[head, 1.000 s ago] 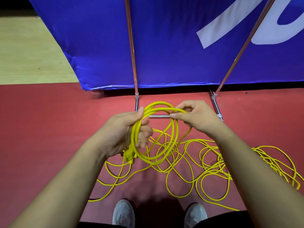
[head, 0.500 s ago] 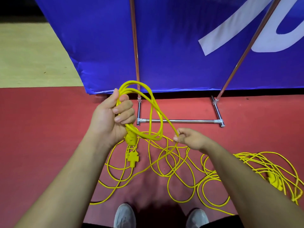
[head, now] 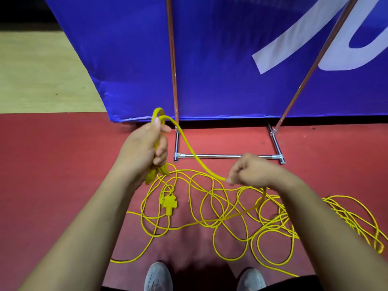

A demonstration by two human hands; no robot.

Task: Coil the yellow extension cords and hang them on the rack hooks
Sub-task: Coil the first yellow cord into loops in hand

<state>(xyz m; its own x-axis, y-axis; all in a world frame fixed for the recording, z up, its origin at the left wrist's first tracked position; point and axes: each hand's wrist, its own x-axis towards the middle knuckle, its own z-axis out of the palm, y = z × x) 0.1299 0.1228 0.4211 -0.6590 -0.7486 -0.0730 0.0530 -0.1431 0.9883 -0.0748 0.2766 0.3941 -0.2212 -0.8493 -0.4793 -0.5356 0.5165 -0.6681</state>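
My left hand (head: 144, 147) grips a bunch of yellow extension cord (head: 190, 153) loops, held upright; their tops stick out above my thumb and a yellow connector hangs below my palm. One strand runs down and right from that bunch to my right hand (head: 249, 172), which pinches it in a fist. Loose yellow cord (head: 222, 208) lies tangled over the red floor under both hands and off to the right. A yellow multi-outlet plug (head: 169, 202) lies on the floor between my arms. The rack's chrome base bar (head: 226, 156) sits just beyond my hands; its hooks are out of view.
Two copper-coloured rack poles (head: 172, 59) rise from the base in front of a blue banner (head: 220, 49). My grey shoes (head: 158, 277) stand at the bottom edge on the red floor (head: 52, 164). Pale flooring lies at the far left.
My left hand has tightened the loops into a narrower bunch and stayed raised. My right hand slid right along the strand, drawing it out taut between the hands.
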